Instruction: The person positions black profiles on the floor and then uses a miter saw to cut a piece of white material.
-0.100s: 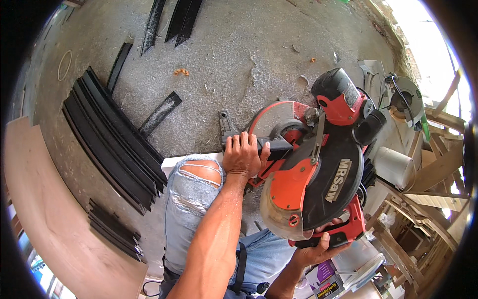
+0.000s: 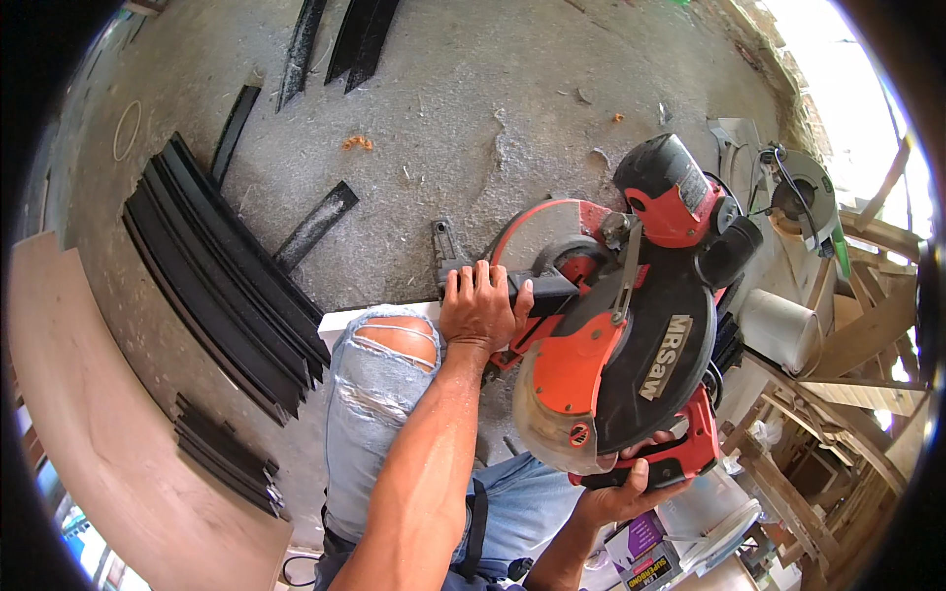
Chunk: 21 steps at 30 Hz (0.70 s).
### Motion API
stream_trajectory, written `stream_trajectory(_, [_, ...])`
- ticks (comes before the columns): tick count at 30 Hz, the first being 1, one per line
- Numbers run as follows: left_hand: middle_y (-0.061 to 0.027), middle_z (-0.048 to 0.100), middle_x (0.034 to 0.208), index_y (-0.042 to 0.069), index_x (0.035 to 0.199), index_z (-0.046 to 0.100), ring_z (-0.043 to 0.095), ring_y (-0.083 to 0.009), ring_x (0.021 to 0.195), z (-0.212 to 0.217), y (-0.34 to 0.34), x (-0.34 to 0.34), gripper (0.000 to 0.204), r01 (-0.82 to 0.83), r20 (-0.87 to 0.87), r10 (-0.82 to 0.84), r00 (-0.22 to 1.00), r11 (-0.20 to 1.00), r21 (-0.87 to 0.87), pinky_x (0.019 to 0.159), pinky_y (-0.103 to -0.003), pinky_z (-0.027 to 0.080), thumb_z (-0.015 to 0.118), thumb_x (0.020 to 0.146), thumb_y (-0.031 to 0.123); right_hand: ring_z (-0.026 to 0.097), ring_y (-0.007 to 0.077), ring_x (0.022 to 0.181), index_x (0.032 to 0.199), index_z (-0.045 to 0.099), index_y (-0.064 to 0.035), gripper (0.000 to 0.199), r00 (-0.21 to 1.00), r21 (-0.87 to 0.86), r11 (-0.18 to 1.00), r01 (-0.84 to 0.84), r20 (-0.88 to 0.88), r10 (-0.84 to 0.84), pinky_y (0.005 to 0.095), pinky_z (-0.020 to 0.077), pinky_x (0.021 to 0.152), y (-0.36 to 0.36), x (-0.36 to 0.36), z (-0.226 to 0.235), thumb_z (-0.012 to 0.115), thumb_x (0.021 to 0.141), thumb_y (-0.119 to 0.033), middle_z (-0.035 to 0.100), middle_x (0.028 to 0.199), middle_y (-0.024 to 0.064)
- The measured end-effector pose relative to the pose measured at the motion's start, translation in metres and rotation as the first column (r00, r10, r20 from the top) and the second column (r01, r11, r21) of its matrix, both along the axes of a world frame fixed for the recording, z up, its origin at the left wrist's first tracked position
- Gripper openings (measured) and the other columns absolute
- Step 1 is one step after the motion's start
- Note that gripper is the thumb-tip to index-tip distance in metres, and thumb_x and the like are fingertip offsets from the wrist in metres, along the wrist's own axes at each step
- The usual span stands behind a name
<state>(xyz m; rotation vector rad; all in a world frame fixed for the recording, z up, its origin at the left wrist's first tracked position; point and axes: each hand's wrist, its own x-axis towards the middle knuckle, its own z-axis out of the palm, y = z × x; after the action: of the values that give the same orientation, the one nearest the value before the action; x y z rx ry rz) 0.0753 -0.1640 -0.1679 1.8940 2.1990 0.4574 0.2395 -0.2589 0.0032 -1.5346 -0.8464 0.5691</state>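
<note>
A red and black miter saw stands on the floor in front of me, to the right of my knee. My right hand is closed around its red and black handle, at the near end of the saw head. My left hand presses down with its fingers curled over a black strip lying across the saw's base. The round turntable shows beyond that hand. A clear blade guard covers the near side of the blade, which I cannot see.
Long black strips lie stacked at left, with shorter ones nearer me. Loose offcuts lie on the dusty concrete floor. A wooden board curves along the left. A circular saw, white bucket and scrap wood stand right.
The saw head and my right hand have shifted very slightly to the left. Both hands keep the same hold.
</note>
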Motion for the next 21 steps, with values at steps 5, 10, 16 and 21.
stream_trajectory(5, [-0.0131,0.059,0.087,0.001,0.088,0.065,0.058,-0.0291,0.082,-0.0006,0.0,0.0012,0.051,0.005,0.002,-0.005,1.0,1.0,-0.006,0.079,-0.042,0.045,0.048,0.095,0.049,0.055,0.0144,0.08,0.146,0.029,-0.0018,0.066,1.0,-0.016,1.0,0.007,0.01,-0.007,0.0292,0.0502,0.075,-0.0024,-0.0009,-0.0021,0.056,0.086,-0.011,0.059,0.118,0.0156])
stream_trajectory(10, [-0.0131,0.059,0.086,0.001,0.086,0.064,0.057,-0.0291,0.081,0.0005,0.0003,0.0,0.05,0.008,0.002,-0.008,1.0,1.0,0.004,0.079,-0.042,0.045,0.048,0.096,0.048,0.054,0.0148,0.08,0.147,0.028,-0.002,0.067,1.0,-0.014,1.0,-0.013,0.022,0.013,0.0298,0.049,0.075,-0.006,-0.001,-0.0065,0.056,0.086,-0.011,0.059,0.119,0.0147])
stream_trajectory(16, [-0.0131,0.059,0.086,0.001,0.085,0.064,0.057,-0.0291,0.08,-0.0003,-0.0002,-0.0002,0.05,0.007,0.002,-0.007,1.0,1.0,0.009,0.078,-0.042,0.045,0.049,0.095,0.048,0.054,0.0167,0.078,0.145,0.025,-0.0022,0.067,1.0,0.026,1.0,0.004,0.02,-0.005,0.0279,0.0506,0.065,-0.0049,-0.0027,-0.0093,0.056,0.087,-0.01,0.057,0.118,0.0173])
stream_trajectory(21, [-0.0159,0.059,0.086,0.003,0.085,0.062,0.059,-0.0332,0.083,0.0009,0.0013,0.0018,0.047,0.0,0.039,0.0,0.999,1.0,0.005,0.08,-0.044,0.045,0.051,0.096,0.047,0.054,0.0167,0.077,0.144,0.028,-0.0005,0.066,0.998,-0.017,1.0,0.016,0.054,-0.015,0.0297,0.0491,0.065,-0.0076,-0.002,-0.0104,0.057,0.085,-0.013,0.057,0.118,0.0166])
